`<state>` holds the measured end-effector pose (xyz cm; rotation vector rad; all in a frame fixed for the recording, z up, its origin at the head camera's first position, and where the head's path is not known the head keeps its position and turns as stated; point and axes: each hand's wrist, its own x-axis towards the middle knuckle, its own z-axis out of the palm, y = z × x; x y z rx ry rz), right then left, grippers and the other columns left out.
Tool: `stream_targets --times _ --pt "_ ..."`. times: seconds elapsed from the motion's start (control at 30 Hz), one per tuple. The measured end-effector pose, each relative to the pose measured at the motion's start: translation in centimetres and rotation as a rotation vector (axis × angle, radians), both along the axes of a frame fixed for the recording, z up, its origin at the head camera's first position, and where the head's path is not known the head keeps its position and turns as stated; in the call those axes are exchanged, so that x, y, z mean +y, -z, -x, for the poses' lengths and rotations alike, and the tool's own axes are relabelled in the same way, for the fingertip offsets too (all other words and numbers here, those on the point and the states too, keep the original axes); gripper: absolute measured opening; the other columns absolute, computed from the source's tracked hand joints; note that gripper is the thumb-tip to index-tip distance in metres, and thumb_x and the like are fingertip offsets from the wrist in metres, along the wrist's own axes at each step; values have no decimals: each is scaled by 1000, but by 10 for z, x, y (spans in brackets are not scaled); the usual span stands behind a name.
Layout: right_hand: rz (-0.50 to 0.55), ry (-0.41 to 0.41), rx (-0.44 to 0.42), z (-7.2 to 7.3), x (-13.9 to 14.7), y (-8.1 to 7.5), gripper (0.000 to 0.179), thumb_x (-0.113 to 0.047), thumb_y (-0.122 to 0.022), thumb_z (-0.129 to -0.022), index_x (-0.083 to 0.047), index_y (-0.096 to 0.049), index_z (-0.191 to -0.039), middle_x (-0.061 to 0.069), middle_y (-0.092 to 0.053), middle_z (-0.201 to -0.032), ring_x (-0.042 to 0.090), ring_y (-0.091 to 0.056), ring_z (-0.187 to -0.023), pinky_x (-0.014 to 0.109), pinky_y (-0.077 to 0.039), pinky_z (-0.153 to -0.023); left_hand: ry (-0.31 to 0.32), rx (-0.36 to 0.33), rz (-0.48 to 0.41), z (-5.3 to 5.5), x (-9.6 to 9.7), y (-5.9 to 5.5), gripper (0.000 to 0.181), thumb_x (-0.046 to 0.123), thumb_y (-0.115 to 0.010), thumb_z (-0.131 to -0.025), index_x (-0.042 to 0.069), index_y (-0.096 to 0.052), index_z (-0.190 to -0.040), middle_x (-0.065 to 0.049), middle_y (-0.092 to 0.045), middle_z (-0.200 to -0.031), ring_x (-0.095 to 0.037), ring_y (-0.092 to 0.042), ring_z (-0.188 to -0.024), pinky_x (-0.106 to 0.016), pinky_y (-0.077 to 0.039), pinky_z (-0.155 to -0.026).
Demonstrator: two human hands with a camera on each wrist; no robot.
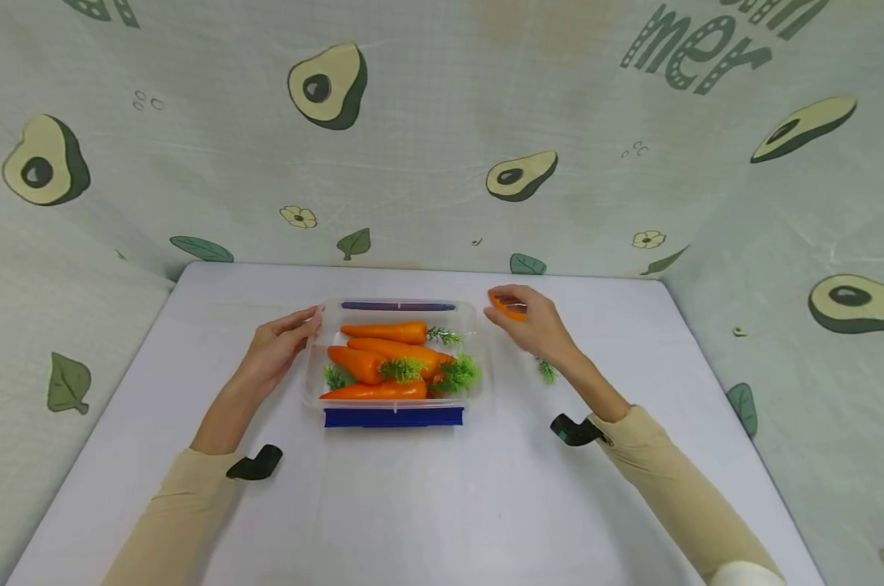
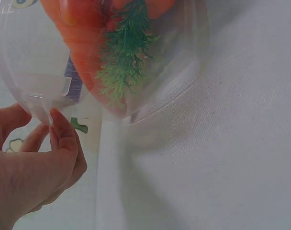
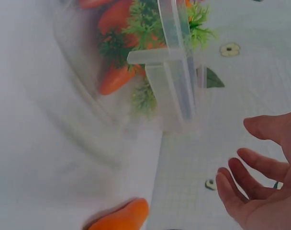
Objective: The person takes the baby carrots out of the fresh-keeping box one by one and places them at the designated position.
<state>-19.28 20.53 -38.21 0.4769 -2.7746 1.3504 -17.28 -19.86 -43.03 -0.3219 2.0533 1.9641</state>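
A clear plastic food container (image 1: 398, 404) sits on the table, filled with several orange carrots (image 1: 383, 331) that have green leafy tops (image 1: 460, 373). At its left side my left hand (image 1: 284, 342) pinches the clear edge (image 2: 40, 108) between thumb and fingers. To the right of the container is my right hand (image 1: 533, 321), its fingers loosely bent and nothing between them in the right wrist view. Beneath that hand, a loose carrot (image 3: 124, 216) lies on the table. In the head view the hand hides most of it, leaving its orange end and green top (image 1: 547, 370) showing.
Blue latch strips run along the container's front (image 1: 394, 417) and back (image 1: 398, 306). The white table (image 1: 413, 505) ends at a cloth backdrop (image 1: 427, 146) printed with avocados, which also hangs on both sides. Black wrist cameras (image 1: 257, 464) sit at both sleeves.
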Motion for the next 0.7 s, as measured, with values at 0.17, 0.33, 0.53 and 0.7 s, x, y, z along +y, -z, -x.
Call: stream_targets --times 0.17,0.33,0.53,0.7 --pt "-14 -97 35 -4 -19 -7 38 -15 -73 -98 4 -65 -130 21 -65 -127 38 -61 -117 50 -50 -106 2 -3 5 -1 0 0 64 40 -60 -105 11 -40 -159 -7 -32 -167 -15 -42 -131 -32 -32 -120" --pt "-17 -197 49 -6 -37 -5 38 -14 -73 -97 5 -64 -130 22 -64 -128 37 -61 -117 46 -51 -105 5 2 5 -1 -1 0 65 40 -59 -105 10 -39 -159 -7 -31 -167 -17 -40 -136 -34 -30 -122" --pt "-51 -284 35 -10 -54 0 39 -15 -74 -97 3 -65 -130 19 -65 -130 38 -62 -117 48 -53 -102 4 3 9 0 -1 0 65 41 -60 -105 11 -40 -159 -6 -30 -167 -21 -38 -141 -37 -28 -123" --pt "-68 -365 -12 -12 -64 6 42 -18 -72 -98 4 -63 -133 21 -63 -132 41 -60 -120 50 -51 -104 0 2 13 0 0 1 65 41 -59 -105 11 -40 -159 -7 -31 -167 -23 -36 -143 -38 -28 -123"
